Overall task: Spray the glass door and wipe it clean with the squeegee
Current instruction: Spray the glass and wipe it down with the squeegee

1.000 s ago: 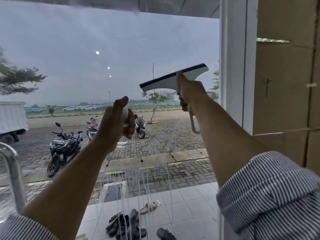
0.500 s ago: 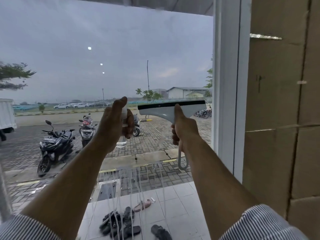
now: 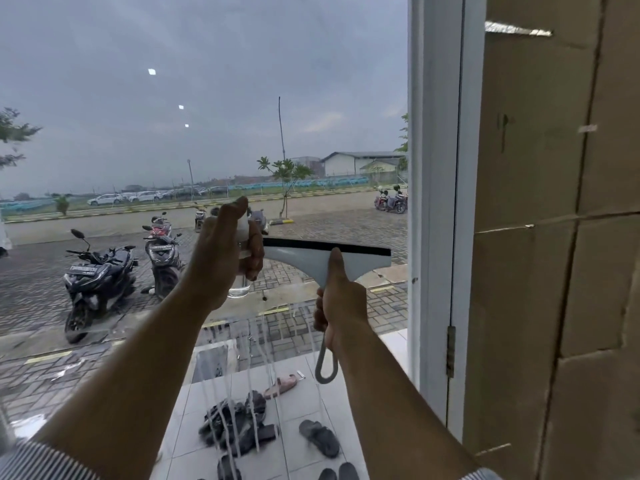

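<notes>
With your right hand (image 3: 342, 306) gripping the squeegee (image 3: 304, 261) against the glass door (image 3: 173, 98) and your left hand (image 3: 218, 261) wrapped round the spray bottle (image 3: 239, 287) just beside the blade's end, a tilted stroke could streak or clip that hand; the white frame (image 3: 436, 202) crowds your right, while drips (image 3: 266, 327) and open glass lie below.

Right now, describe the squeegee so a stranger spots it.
Find the white door frame right of the glass. Just left of it, the right hand grips a pale grey squeegee; unlike the clear spray bottle beside it, it carries a black blade.
</notes>
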Available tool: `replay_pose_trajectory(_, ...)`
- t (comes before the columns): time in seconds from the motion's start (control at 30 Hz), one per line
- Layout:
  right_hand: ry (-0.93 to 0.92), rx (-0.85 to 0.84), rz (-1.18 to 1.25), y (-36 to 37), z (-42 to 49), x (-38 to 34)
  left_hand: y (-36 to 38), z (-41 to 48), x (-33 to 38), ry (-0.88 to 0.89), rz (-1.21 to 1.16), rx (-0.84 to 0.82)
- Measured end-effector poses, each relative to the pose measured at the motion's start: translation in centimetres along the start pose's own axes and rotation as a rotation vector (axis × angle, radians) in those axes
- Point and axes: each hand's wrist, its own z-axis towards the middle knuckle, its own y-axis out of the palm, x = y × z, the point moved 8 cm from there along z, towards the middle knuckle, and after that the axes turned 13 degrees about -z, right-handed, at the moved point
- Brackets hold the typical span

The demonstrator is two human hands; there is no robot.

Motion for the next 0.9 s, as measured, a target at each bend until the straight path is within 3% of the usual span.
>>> replay_pose_trajectory(0.27, 0.016, 0.044, 0.063, 0.1, -1.3, 2.6, -0.4, -1.4, 0.0, -0.015, 0.012, -0.001)
replay_pose_trajectory(0.43, -0.084, -0.032, 0.121, -0.7, -2.1, -3.3, -1.0, -1.8, 0.9, -0.025, 0.025, 0.011)
replay_pose_trajectory(0.63, -0.024, -0.19, 0.284, 0.3, -0.6, -10.8, -2.1, -2.1, 1.3, -0.039, 0.07, 0.034)
replay_pose_trajectory(0.9, 0.117, -0.102, 0.264, 1.0, -1.1, -4.7, -3.9, -2.5, 1.2, -0.057, 0.064, 0.021)
